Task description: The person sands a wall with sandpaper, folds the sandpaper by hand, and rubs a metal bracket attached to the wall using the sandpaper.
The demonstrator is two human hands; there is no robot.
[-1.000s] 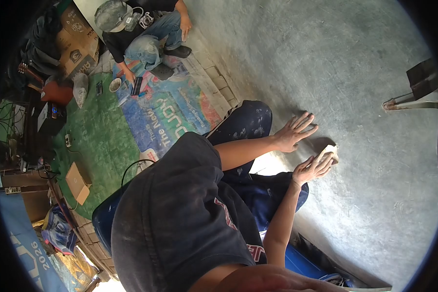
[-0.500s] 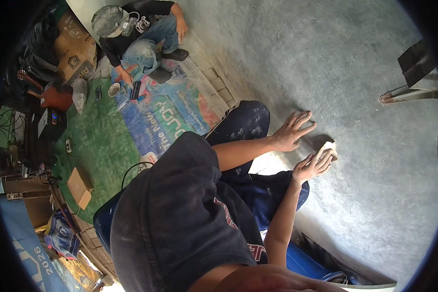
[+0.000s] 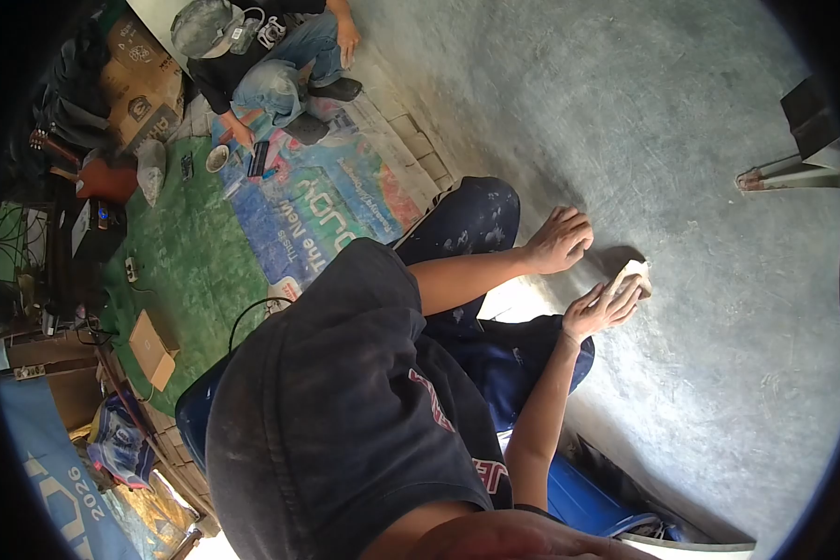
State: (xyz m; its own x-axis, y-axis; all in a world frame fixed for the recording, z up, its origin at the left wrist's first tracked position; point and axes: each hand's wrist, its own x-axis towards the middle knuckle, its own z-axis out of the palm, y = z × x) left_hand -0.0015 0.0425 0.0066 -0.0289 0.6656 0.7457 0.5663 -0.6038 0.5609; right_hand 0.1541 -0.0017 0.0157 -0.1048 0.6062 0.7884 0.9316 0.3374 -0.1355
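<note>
My left hand (image 3: 562, 240) is at the grey wall (image 3: 719, 280), its fingers curled in, with nothing visible in them. Just below it in the view, my right hand (image 3: 603, 311) presses a pale, folded piece (image 3: 633, 273) against the wall, fingers lying over it. Whether the piece is paper or cloth is hard to tell. A dark shadow falls on the wall beside it.
A person (image 3: 275, 84) crouches at the upper left, one hand at a dark object (image 3: 259, 159) on a printed banner (image 3: 317, 205). An open cardboard box (image 3: 149, 350) lies on a green mat (image 3: 196, 243). A metal bracket (image 3: 784, 175) juts in at right.
My left hand's spread fingers have curled in. My right hand stays on the pale piece, almost in the same place. The view has shifted slightly.
</note>
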